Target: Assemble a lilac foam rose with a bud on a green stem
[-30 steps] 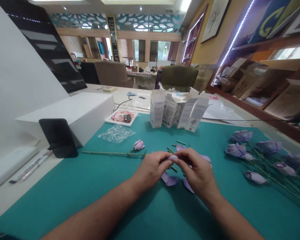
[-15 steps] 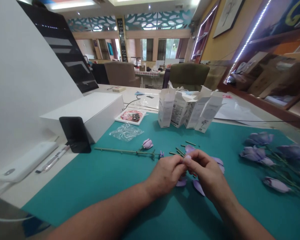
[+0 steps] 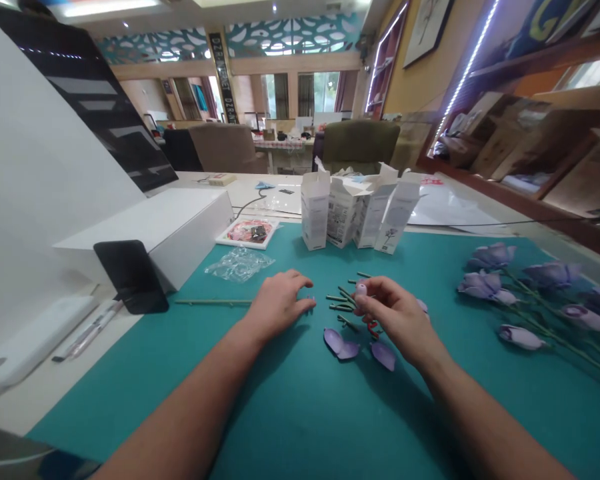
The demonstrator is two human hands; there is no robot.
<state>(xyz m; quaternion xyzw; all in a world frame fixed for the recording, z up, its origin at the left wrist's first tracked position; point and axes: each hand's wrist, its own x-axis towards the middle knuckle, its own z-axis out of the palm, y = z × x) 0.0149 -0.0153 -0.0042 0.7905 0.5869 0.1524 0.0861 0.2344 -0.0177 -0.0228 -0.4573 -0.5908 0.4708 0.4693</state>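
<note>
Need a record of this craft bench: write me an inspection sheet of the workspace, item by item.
Surface: teal cutting mat.
Job's things: pale purple bud, green stem pieces, loose purple petals, long green stem, purple artificial roses.
Clutter: white cartons, clear plastic bag, small tray, black phone leaning on a white box.
Hands: left hand open on the mat; right hand pinching the bud.
Cables: black cable behind the mat.
Surroundings: armchairs, framed picture.
</note>
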